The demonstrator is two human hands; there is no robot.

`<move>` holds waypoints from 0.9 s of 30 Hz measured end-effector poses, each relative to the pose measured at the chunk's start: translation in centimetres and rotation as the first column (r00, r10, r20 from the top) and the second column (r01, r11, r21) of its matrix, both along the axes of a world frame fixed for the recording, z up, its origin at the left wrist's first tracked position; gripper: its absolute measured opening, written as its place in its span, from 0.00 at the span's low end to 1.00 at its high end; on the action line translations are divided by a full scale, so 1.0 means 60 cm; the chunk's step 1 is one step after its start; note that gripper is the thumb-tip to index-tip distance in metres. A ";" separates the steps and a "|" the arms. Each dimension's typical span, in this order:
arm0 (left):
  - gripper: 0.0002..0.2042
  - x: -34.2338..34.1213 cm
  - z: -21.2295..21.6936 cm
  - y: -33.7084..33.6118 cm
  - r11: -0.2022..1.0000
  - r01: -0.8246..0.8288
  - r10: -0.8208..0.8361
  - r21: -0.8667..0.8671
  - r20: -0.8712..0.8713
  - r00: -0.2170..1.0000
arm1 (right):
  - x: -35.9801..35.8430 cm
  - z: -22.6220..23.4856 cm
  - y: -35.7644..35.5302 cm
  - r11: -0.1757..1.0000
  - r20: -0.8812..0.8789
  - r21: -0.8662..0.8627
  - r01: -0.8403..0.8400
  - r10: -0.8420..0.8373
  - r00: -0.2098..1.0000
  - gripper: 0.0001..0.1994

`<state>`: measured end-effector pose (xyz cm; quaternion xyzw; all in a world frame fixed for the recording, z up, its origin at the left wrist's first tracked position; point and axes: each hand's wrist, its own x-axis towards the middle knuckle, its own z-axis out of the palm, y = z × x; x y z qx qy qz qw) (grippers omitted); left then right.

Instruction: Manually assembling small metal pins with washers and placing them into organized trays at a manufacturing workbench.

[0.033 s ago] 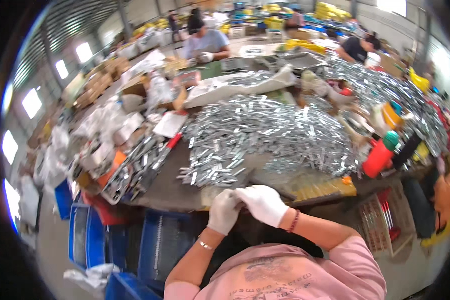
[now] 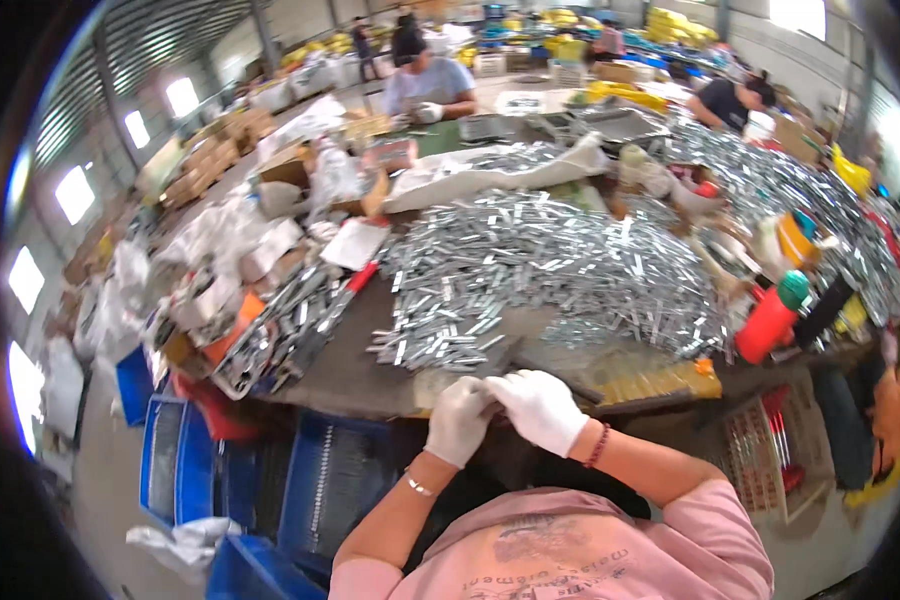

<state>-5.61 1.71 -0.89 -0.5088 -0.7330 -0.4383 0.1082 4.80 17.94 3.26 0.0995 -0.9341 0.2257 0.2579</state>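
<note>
Both hands wear white gloves and meet at the table's front edge. My left hand [image 2: 459, 422] is closed, its fingertips pressed together close to the other hand's. My right hand [image 2: 542, 410] is also closed in a pinch. Whatever is between the fingers is hidden or too small to name. Just beyond the hands lies a wide heap of small silvery metal strips [image 2: 560, 265] on the dark table [image 2: 355, 360]. Next to my right hand, a dark slim piece [image 2: 560, 382] rests near yellowish tape [image 2: 660, 380] along the table edge.
Blue bins [image 2: 335, 490] stand below the table on the left; a pale crate [image 2: 770, 445] is at the right. A red bottle with a green cap [image 2: 770, 318] and a red-handled tool [image 2: 345, 300] flank the heap. Co-workers [image 2: 428, 85] sit across the table.
The whole view has shifted slightly, and the scene looks sharper. My hands stay together in nearly the same pose at the table edge.
</note>
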 end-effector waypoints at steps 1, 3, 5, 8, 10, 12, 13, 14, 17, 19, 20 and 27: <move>0.07 0.011 0.005 0.000 1.000 -0.017 0.017 0.016 -0.004 1.000 | 0.008 -0.001 0.001 1.000 -0.019 0.023 0.000 0.000 1.000 0.14; 0.05 0.021 0.003 0.000 0.998 -0.043 0.044 0.038 -0.031 0.999 | 0.015 -0.005 0.003 0.999 -0.044 0.042 0.001 0.001 0.999 0.17; 0.05 0.031 -0.003 -0.003 0.998 -0.049 0.048 0.050 0.012 0.999 | 0.025 -0.008 0.002 0.999 -0.041 0.045 -0.015 0.017 0.999 0.18; 0.04 0.021 -0.006 0.000 0.998 -0.061 0.063 0.035 -0.055 0.997 | 0.022 0.005 0.017 1.000 0.067 0.009 -0.008 0.008 0.998 0.19; 0.03 0.009 -0.008 0.005 0.997 -0.070 0.076 0.037 -0.165 0.983 | 0.013 0.028 0.036 0.999 0.079 0.031 0.033 -0.036 0.996 0.17; 0.02 0.008 0.004 -0.001 0.988 -0.135 0.114 -0.079 -0.224 0.968 | 0.015 0.026 0.062 0.996 -0.073 -0.004 0.094 -0.094 0.993 0.15; 0.02 0.009 0.016 -0.001 0.994 -0.093 0.081 -0.060 -0.172 0.982 | 0.021 0.028 0.071 0.989 -0.014 0.034 0.147 -0.147 0.989 0.14; 0.02 0.001 0.025 -0.005 0.990 -0.077 0.060 -0.119 -0.145 0.988 | 0.020 0.032 0.086 0.977 0.031 0.085 0.194 -0.198 0.980 0.14; 0.07 -0.008 0.003 0.003 0.995 -0.071 0.074 -0.076 0.031 0.997 | 0.014 0.007 0.107 0.969 0.227 0.109 0.222 -0.242 0.943 0.14; 0.08 -0.006 -0.010 0.004 0.993 -0.082 0.090 -0.087 0.085 0.992 | 0.010 0.001 0.109 0.963 0.220 0.114 0.246 -0.266 0.939 0.16; 0.09 -0.008 -0.018 0.005 0.992 -0.081 0.090 -0.097 0.097 0.991 | 0.012 -0.005 0.113 0.962 0.237 0.115 0.246 -0.267 0.934 0.16; 0.10 0.005 -0.024 0.001 0.994 -0.081 0.086 -0.068 0.066 0.994 | 0.069 0.037 0.097 0.963 0.091 -0.105 0.248 -0.239 0.967 0.22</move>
